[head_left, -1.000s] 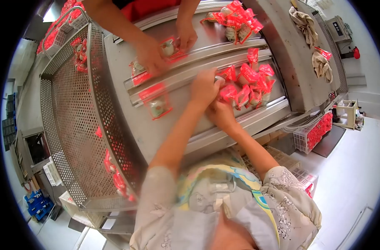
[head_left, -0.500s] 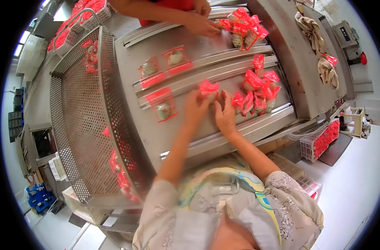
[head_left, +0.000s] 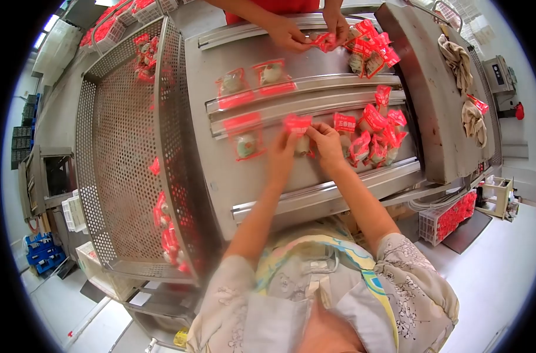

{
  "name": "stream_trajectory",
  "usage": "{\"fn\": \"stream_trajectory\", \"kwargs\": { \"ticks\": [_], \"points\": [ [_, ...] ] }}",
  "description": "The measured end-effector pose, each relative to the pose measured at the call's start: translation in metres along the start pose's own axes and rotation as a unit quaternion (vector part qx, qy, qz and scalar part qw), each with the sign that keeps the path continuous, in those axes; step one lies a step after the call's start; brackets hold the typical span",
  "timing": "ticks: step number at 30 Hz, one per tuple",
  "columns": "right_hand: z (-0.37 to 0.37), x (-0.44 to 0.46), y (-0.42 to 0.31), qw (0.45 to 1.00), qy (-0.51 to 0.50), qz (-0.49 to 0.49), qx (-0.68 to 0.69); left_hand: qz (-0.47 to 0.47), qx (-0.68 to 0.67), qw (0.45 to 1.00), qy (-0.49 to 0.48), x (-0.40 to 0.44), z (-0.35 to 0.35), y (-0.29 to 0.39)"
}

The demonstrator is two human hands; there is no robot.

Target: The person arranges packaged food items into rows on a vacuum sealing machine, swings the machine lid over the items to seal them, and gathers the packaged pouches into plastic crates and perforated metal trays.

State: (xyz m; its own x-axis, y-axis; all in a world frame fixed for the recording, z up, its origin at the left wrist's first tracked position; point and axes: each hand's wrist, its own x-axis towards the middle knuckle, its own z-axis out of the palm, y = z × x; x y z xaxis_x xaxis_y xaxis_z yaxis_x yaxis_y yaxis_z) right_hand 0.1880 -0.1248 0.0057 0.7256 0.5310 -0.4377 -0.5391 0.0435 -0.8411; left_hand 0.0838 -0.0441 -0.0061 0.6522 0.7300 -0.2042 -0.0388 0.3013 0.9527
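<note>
Head view: a glossy, red-topped packet sits between the left hand and right hand, fingertips clamped on both its sides, long axis running from the steel table's near edge towards its far edge. Crinkled, bulging packets heap near its right edge, closer to the right hand.

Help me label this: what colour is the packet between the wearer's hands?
The plastic packet is red and clear, head view.
</note>
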Motion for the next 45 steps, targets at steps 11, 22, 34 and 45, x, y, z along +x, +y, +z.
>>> {"fn": "stream_trajectory", "kwargs": {
  "ticks": [11, 22, 34, 45],
  "points": [
    [0.01, -0.007, -0.01, 0.995, 0.006, 0.018, -0.101, -0.021, 0.017, 0.994, 0.106, -0.009, 0.0, -0.005],
    [0.006, 0.005, 0.003, 0.99, 0.002, -0.09, -0.105, 0.024, -0.086, 0.987, 0.135, -0.015, 0.014, 0.012],
    [0.021, -0.014, -0.025, 0.997, -0.043, 0.061, 0.002, 0.042, -0.032, 0.996, 0.078, -0.011, 0.009, 0.016],
    [0.0, 0.011, -0.013, 0.989, -0.112, 0.094, 0.019, -0.077, -0.12, 0.982, 0.126, -0.023, 0.005, 0.017]
  ]
}}
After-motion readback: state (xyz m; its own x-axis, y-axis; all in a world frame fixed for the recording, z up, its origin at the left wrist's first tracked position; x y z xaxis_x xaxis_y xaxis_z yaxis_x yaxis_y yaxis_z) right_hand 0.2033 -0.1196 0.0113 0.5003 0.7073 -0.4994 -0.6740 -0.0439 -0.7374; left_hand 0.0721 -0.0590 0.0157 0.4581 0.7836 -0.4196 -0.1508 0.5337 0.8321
